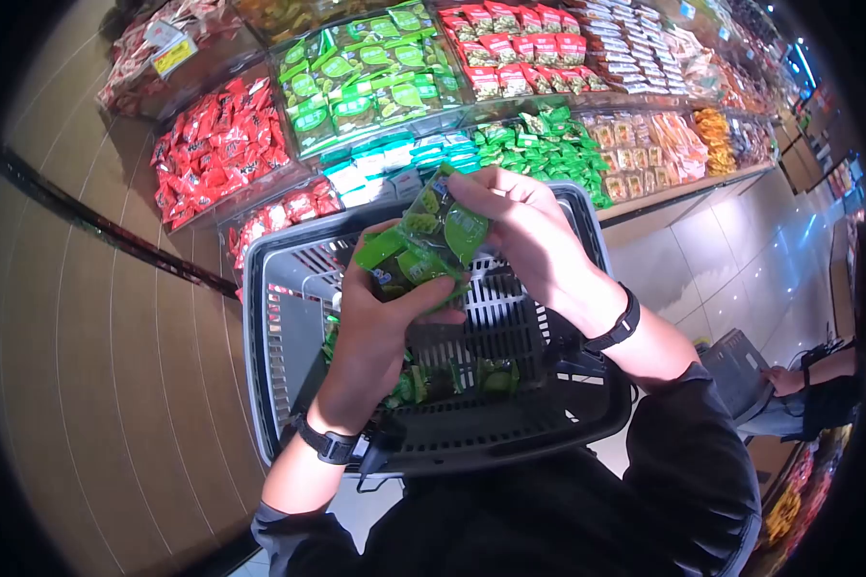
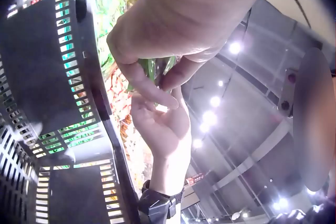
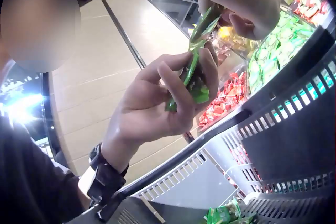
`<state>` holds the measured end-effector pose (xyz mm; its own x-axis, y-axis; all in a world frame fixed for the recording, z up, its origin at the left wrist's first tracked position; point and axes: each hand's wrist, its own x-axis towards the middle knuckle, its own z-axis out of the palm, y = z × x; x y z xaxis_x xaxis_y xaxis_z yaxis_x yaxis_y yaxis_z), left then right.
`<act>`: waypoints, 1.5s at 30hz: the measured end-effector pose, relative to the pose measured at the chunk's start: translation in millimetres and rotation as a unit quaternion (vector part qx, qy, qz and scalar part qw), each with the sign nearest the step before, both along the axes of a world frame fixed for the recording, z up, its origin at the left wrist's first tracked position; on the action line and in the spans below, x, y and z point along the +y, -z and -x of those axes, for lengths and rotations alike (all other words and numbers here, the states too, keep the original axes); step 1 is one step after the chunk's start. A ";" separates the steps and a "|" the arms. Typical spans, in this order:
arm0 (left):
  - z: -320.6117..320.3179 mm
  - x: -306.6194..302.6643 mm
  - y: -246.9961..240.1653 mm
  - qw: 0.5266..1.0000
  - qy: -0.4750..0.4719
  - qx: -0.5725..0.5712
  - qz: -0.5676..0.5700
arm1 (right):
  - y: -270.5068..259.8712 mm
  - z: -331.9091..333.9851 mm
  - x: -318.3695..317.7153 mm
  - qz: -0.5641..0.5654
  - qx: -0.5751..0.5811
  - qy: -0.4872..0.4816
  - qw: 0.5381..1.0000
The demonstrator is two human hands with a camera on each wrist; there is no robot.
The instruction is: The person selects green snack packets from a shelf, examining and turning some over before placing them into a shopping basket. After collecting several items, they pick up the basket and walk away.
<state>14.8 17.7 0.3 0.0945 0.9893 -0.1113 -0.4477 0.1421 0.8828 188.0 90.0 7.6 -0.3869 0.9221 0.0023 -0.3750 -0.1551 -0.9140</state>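
Upper green packet: this packet (image 1: 449, 223) is overlapping the lower green packet (image 1: 399, 262) and lying between the two hands, above the basket (image 1: 471, 452).
Right hand: the right hand (image 1: 534, 226) is gripping the upper green packet near its top edge, the thumb pressing on its front and the packet lying to the left of the palm in the head view.
Left hand: the left hand (image 1: 373, 322) is curling round the lower green packet, the thumb resting across its printed front and the packet sitting in the grasp just above the palm.
Wristbands: a black band is circling each wrist, one on the left (image 1: 327, 442) and one on the right (image 1: 618, 322).
Basket: it is standing open beneath both hands, its slotted grey walls showing.
Packets inside: several small green packets (image 1: 497, 377) are lying on the basket's bottom.
Display: large green packets (image 1: 366, 82) are filling a bin beyond the basket, with red packets (image 1: 223, 144) to the left and red-and-white bags (image 1: 520, 48) to the right.
Far right: another person's hand (image 1: 789, 380) is holding a grey basket (image 1: 736, 370).
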 end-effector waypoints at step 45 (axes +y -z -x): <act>-24.2 -16.9 2.6 0.990 0.133 -0.024 0.039 | -6.3 -24.4 305.7 -0.383 -0.401 -0.022 0.832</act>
